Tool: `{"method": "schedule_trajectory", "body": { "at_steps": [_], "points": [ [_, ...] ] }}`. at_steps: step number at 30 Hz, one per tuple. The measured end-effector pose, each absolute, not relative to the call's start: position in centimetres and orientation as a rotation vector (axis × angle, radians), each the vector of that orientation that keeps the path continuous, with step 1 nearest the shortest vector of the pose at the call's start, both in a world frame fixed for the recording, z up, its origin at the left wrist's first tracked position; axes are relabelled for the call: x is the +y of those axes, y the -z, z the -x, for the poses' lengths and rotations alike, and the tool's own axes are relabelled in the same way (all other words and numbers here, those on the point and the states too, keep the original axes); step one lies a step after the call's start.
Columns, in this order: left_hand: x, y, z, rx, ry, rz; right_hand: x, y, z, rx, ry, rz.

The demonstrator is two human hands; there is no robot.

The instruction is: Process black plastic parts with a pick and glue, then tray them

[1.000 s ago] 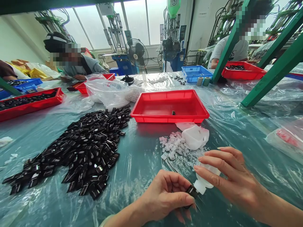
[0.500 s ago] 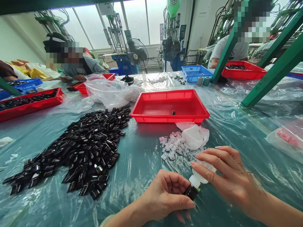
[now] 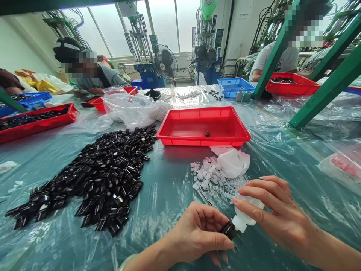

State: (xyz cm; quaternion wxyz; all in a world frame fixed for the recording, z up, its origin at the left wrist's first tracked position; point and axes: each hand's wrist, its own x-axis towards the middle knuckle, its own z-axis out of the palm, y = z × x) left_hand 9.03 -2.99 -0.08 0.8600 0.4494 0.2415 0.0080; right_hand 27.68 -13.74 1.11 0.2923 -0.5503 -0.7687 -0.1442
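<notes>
Between the thumb and fingers of my left hand is a small glossy black plastic piece. My right hand grips a translucent white squeeze bottle, tilted with its nozzle end low beside the black piece. Whether the nozzle touches the piece I cannot tell. Thin metal tweezers seem to lie on the table behind my left hand, partly hidden. Just beyond my hands are small white pieces and a crumpled white bag.
A large heap of black pieces covers the left of the plastic-sheeted table. A red tray holding one small black piece stands ahead. Green metal bars slant down at the right. Two co-workers sit across the table.
The bottle has shifted slightly right, its nozzle drawing back a little from the black piece. My right hand has moved with it; my left hand is nearly still.
</notes>
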Motion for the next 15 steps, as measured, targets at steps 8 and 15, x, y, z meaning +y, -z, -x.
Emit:
{"method": "schedule_trajectory", "body": {
  "at_steps": [8,15],
  "points": [
    [-2.97,0.02,-9.14,0.500,-0.020,-0.957,-13.38,-0.90,-27.36,-2.027,0.419,1.472],
    [-3.07,0.24,-9.03,0.528,-0.018,-0.969,-13.31,-1.32,-26.93,-2.057,0.493,1.488]
  ]
}}
